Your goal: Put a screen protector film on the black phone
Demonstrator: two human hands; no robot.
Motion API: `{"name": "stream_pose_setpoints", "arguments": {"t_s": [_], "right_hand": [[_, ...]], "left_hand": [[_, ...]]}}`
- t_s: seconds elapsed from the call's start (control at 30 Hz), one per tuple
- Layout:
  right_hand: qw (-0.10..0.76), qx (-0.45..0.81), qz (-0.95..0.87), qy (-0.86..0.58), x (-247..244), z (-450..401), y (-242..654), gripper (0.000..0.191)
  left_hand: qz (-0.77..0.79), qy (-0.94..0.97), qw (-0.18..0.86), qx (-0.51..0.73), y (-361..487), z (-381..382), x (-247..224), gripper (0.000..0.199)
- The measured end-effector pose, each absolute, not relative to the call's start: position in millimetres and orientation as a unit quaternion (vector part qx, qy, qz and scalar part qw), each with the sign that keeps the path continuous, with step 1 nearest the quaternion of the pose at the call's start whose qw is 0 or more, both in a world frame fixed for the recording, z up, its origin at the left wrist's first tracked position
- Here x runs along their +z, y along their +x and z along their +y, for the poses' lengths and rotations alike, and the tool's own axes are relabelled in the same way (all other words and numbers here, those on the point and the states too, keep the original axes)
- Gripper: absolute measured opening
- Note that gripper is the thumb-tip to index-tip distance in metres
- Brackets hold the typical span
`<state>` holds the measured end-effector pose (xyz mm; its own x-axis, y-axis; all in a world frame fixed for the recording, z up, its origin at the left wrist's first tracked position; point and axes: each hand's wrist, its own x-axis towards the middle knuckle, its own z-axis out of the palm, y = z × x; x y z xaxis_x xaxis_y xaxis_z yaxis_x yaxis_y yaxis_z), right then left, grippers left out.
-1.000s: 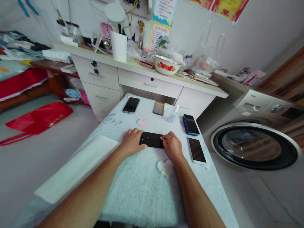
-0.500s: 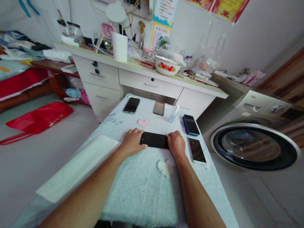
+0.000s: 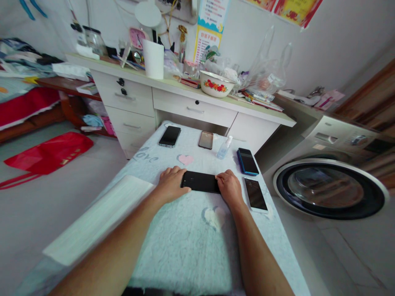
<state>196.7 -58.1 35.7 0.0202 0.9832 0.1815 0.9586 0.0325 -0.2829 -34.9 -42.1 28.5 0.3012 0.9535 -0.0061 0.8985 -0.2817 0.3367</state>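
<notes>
A black smartphone (image 3: 201, 182) lies lengthwise across the cloth-covered table (image 3: 185, 238), its back with the camera facing up. My left hand (image 3: 173, 183) grips its left end, thumb along the near edge and fingers at the far side. At the other end, the curled fingers of my right hand (image 3: 228, 185) hold the phone's right edge. Just right of that hand lies a white phone (image 3: 256, 195) with a dark screen. Beyond it is a blue-edged phone (image 3: 247, 161). A clear spray bottle (image 3: 224, 148) stands behind the held phone.
Farther back lie another dark phone (image 3: 170, 136) and a brownish phone case (image 3: 205, 139). A folded white cloth or paper (image 3: 101, 220) lies along the table's left side. Behind stands a cluttered desk (image 3: 185, 93), with a washing machine (image 3: 330, 189) to the right and a red bag (image 3: 49, 154) on the floor.
The view has shifted very slightly. Both hands keep their hold on the black smartphone, which stays in nearly the same place.
</notes>
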Motion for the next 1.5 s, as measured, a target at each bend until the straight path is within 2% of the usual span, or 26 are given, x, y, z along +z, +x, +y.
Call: {"name": "stream_pose_setpoints", "arguments": {"t_s": [0.27,0.47,0.87,1.17,1.5], "right_hand": [[0.161,0.106,-0.753,-0.629,44.3,-64.2,208.7,0.019],[0.2,0.144,-0.782,-0.573,45.7,-69.1,210.9,0.014],[0.198,0.162,-0.813,-0.524,44.1,-74.1,192.6,0.013],[0.183,0.143,-0.79,-0.568,43.3,-69.1,198.9,0.014],[0.204,0.076,-0.728,-0.65,38.2,-63.0,210.1,0.015]], "left_hand": [[0.578,0.798,0.133,0.106,-36.5,-40.5,25.1,0.056],[0.577,0.799,0.134,0.105,-36.8,-39.7,24.4,0.056],[0.574,0.803,0.127,0.1,-37.0,-39.5,25.7,0.057],[0.576,0.801,0.126,0.099,-36.7,-39.6,25.2,0.058],[0.572,0.804,0.127,0.105,-37.2,-39.0,23.4,0.06]]}}
